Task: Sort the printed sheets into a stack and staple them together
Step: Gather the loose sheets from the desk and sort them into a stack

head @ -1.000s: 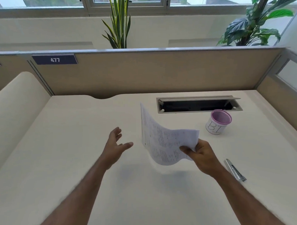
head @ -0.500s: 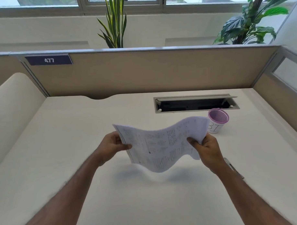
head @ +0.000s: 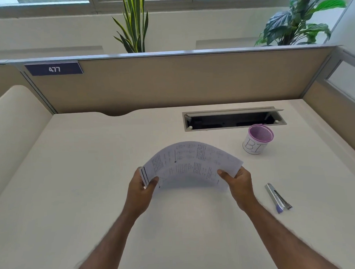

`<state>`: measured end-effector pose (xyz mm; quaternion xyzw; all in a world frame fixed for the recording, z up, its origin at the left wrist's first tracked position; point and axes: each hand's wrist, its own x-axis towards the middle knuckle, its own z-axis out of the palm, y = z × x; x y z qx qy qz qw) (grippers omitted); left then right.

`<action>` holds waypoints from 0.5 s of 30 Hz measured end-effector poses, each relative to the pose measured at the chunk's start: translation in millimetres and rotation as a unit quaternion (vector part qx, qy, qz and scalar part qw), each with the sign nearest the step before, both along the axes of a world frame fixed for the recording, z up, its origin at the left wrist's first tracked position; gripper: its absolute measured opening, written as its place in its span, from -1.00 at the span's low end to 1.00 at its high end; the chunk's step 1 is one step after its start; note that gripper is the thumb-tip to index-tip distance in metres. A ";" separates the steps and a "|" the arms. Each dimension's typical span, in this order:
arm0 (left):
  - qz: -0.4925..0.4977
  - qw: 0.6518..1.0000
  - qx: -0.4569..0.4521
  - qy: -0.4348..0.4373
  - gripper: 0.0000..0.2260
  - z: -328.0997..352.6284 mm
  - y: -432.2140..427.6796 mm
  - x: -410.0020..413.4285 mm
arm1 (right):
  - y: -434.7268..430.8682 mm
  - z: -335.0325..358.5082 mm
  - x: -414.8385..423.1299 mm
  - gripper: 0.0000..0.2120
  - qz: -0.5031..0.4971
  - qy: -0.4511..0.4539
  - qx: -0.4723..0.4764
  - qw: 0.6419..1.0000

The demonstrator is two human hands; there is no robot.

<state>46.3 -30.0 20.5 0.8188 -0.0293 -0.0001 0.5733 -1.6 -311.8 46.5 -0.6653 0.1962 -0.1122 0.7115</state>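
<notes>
**Printed sheets, held in 2 hands above desk**

Printed sheets [head: 190, 163]: bowed upward in an arch, raised off the desk [head: 77, 178], centre of view. Left hand [head: 141, 189]: thumb and fingers pinching the sheets' left edge. Right hand [head: 239, 182]: thumb on top, fingers beneath, pinching the right edge. Stapler [head: 278, 198]: silver, lying flat on the desk, right of the right hand, apart from it. Cup [head: 257, 139]: purple-rimmed, upright, beside the open cable tray [head: 233, 118]. Label "477" [head: 54, 69]: on partition.

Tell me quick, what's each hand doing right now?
Left hand: closed on the printed sheets.
Right hand: closed on the same sheets.
</notes>
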 end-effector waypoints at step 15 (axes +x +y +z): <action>-0.002 0.997 -0.045 0.060 -0.78 41.6 9.5 29.8 | -17.3 16.8 -6.5 -0.85 0.033 0.052 0.057 0.996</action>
